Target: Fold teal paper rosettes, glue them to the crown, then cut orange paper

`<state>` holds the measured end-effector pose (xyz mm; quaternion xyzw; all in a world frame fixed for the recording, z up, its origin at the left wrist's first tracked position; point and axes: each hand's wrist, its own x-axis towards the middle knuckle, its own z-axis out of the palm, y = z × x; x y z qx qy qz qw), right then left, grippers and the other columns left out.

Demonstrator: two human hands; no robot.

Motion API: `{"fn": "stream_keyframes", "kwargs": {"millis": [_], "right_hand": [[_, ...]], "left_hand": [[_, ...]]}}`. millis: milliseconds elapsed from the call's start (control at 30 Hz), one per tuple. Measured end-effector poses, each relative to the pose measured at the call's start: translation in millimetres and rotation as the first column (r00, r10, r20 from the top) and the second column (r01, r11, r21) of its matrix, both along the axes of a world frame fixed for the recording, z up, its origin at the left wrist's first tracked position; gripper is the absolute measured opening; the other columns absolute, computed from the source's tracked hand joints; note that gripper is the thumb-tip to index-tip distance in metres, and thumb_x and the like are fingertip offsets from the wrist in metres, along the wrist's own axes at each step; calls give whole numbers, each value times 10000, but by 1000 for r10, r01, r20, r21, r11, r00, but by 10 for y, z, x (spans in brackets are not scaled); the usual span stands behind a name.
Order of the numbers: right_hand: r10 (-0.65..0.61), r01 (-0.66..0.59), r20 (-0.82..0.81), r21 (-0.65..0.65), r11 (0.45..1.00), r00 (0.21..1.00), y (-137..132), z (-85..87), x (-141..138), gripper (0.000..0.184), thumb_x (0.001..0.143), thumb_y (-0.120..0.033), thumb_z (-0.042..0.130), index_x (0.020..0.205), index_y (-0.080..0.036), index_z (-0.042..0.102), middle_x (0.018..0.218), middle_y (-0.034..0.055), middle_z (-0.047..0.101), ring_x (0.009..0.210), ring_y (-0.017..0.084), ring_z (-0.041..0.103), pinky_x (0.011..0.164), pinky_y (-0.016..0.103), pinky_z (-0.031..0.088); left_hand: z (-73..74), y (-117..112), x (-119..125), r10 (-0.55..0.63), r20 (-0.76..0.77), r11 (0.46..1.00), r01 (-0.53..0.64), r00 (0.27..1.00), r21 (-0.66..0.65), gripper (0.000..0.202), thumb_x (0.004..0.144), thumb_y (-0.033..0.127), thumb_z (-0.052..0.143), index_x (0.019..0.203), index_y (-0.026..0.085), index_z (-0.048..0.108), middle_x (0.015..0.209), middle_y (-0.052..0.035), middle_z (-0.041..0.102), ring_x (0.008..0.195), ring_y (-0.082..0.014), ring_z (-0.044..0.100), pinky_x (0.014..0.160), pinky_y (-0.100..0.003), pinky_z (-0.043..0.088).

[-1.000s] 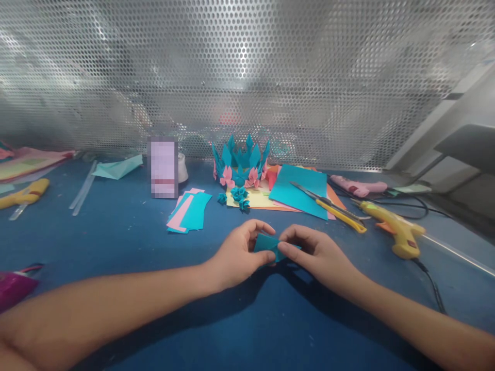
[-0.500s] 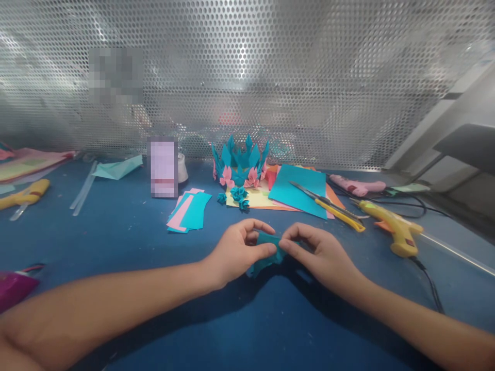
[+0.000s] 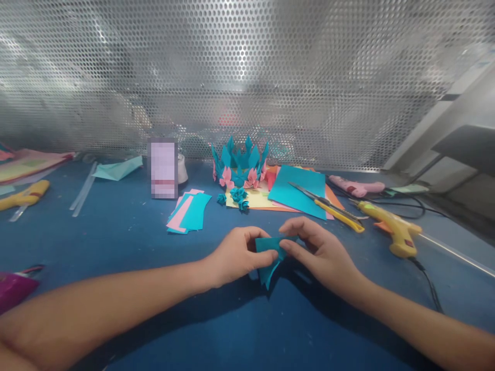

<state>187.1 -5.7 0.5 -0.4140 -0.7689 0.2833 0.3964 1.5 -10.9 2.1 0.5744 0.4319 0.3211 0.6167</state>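
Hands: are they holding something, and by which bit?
Yes, one folded teal paper. The left hand pinches its left edge and the right hand pinches its upper right edge.

L hand [image 3: 235,257] & R hand [image 3: 323,252] both pinching, nearly touching, forearms converging.

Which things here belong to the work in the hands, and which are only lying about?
In hand: teal paper, pinched by left hand and right hand.
Lying about, untouched: paper strips, paper crown, cutter, yellow glue gun, pink glue gun.
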Motion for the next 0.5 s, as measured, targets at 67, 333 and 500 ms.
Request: {"fn": "stream_keyframes", "kwargs": {"millis": [67, 333, 500], "right_hand": [[-4, 4, -50, -11, 1000, 999, -1, -23, 2, 188, 801, -317, 605, 954, -228, 542, 898, 28, 608, 772, 143, 612, 663, 246, 520], [31, -56, -195, -121, 991, 980, -41, -4, -25, 257, 858, -353, 522, 1061, -247, 407, 719, -27, 539, 607, 112, 557, 524, 221, 467], [61, -108, -217, -211, 972, 974, -21, -1, -31, 331, 834, -352, 556, 1087, -246, 370, 758, -23, 546, 647, 115, 567, 559, 233, 478]], "left_hand": [[0, -7, -5, 1, -65, 999, 2, 998, 47, 228, 711, 359, 661, 722, 150, 571, 582, 52, 459, 513, -69, 384, 489, -199, 292], [-4, -2, -9, -9, 15, 1000, 9, 1000, 11, 307, 724, 441, 657, 785, 141, 639, 566, 53, 474, 481, -60, 406, 480, -199, 326], [12, -5, 11, 58, 171, 993, -39, 984, -111, 356, 652, 420, 732, 833, 140, 608, 682, 18, 585, 538, -82, 547, 557, -238, 457]]}}
